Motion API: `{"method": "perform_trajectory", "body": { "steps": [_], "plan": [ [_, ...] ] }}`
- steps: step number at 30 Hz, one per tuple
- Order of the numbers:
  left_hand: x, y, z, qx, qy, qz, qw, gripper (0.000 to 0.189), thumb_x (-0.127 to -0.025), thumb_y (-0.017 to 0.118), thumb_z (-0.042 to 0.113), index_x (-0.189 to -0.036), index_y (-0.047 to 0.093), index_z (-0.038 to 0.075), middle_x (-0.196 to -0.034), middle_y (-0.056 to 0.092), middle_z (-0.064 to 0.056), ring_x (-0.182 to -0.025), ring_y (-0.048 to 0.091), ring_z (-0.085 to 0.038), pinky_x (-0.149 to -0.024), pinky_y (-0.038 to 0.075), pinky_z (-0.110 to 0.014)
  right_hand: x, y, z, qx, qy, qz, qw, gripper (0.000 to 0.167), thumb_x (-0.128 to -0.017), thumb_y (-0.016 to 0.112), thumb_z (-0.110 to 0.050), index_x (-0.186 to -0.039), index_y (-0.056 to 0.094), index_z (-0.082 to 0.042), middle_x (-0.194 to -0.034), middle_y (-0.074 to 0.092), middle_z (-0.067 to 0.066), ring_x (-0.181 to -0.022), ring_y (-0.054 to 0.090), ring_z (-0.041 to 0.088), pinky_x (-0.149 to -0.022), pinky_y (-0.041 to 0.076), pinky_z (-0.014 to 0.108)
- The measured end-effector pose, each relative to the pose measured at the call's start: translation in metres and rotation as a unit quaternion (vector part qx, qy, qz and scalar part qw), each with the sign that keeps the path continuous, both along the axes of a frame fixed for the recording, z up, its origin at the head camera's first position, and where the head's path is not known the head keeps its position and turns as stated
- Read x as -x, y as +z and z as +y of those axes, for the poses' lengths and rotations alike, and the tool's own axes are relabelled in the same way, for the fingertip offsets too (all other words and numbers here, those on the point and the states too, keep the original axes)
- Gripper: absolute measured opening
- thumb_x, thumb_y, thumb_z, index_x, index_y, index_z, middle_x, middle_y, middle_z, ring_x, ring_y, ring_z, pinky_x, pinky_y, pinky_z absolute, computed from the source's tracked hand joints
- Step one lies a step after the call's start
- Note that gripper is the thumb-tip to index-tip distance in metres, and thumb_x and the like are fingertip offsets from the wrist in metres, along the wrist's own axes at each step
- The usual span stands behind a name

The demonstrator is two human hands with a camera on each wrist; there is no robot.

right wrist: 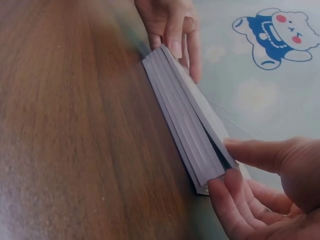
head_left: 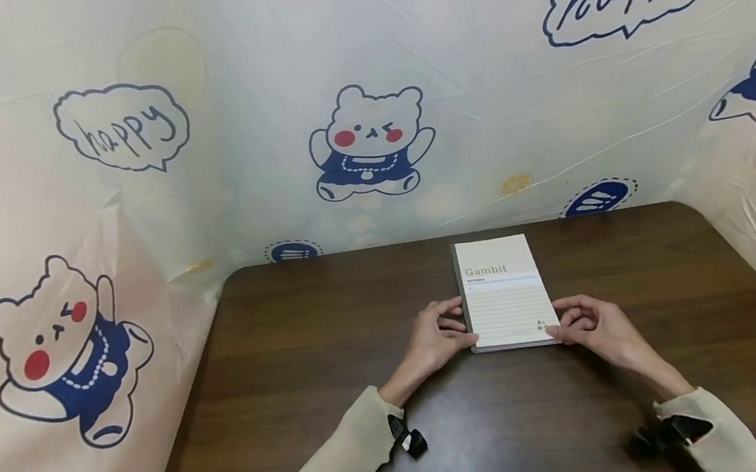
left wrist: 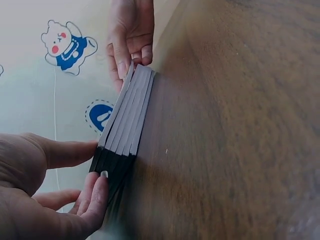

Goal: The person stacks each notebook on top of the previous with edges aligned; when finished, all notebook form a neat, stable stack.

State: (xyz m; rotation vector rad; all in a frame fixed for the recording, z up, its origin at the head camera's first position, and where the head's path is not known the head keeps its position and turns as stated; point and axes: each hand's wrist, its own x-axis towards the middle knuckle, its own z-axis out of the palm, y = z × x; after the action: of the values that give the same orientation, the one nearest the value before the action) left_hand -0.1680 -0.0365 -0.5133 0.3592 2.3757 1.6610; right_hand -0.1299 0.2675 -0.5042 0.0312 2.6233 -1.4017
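A stack of several notebooks (head_left: 504, 307) lies on the brown table, its top cover cream-white with ruled lines and "Gambit" printed on it. Dark spines (left wrist: 111, 167) face my left hand (head_left: 434, 339), whose thumb rests on the top cover while the fingers touch the spine side. At the other near corner, my right hand (head_left: 595, 327) pinches the top notebook (right wrist: 200, 107), thumb on its cover and fingers at the page edge. A narrow gap shows under that notebook at this corner. The page edges (right wrist: 182, 122) below it stay closely stacked.
The brown wooden table (head_left: 332, 324) extends around the stack to both sides and in front. Behind and beside it hangs a pale sheet (head_left: 247, 150) with printed bears and "happy" bubbles. Black straps with small devices (head_left: 407, 438) sit at both sleeve cuffs.
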Motion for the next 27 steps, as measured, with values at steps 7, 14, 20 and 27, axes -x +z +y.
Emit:
{"method": "perform_trajectory", "body": {
  "steps": [7, 14, 20, 27],
  "plan": [
    [-0.011, 0.001, -0.001, 0.1, -0.04, 0.109, 0.9883, 0.07, -0.083, 0.091, 0.025, -0.144, 0.061, 0.008, -0.143, 0.062, -0.015, -0.113, 0.072, -0.024, -0.091, 0.061, -0.025, -0.007, -0.006, 0.0, -0.037, 0.007, 0.086, 0.9955, 0.057, -0.087, 0.087, -0.032, -0.133, 0.067, -0.004, -0.118, 0.074, 0.017, -0.084, 0.07, 0.0, -0.071, 0.058, 0.017],
    [-0.016, 0.003, 0.003, 0.183, -0.052, 0.185, 0.9641, 0.065, -0.083, 0.091, 0.024, -0.139, 0.065, 0.004, -0.147, 0.061, -0.021, -0.124, 0.068, -0.03, -0.101, 0.059, -0.033, -0.013, -0.014, -0.004, -0.086, 0.025, 0.212, 0.9731, 0.053, -0.08, 0.092, -0.021, -0.127, 0.073, -0.009, -0.119, 0.074, 0.011, -0.09, 0.074, 0.012, -0.077, 0.06, 0.016],
    [-0.017, 0.004, 0.006, 0.203, -0.046, 0.209, 0.9555, 0.055, -0.083, 0.091, 0.022, -0.13, 0.071, 0.002, -0.133, 0.07, -0.018, -0.121, 0.069, -0.029, -0.101, 0.058, -0.037, -0.017, -0.02, -0.004, -0.134, 0.04, 0.278, 0.9502, 0.038, -0.076, 0.094, -0.015, -0.111, 0.082, -0.01, -0.118, 0.078, 0.009, -0.099, 0.076, 0.025, -0.08, 0.049, 0.0],
    [-0.018, 0.009, 0.009, 0.248, -0.051, 0.254, 0.9337, 0.052, -0.083, 0.091, 0.024, -0.127, 0.073, 0.002, -0.119, 0.077, -0.012, -0.107, 0.074, -0.021, -0.091, 0.06, -0.029, -0.017, -0.018, -0.004, -0.126, 0.044, 0.311, 0.941, 0.036, -0.073, 0.095, -0.009, -0.107, 0.083, -0.008, -0.114, 0.08, 0.011, -0.096, 0.077, 0.029, -0.078, 0.052, 0.003]
  ]
}}
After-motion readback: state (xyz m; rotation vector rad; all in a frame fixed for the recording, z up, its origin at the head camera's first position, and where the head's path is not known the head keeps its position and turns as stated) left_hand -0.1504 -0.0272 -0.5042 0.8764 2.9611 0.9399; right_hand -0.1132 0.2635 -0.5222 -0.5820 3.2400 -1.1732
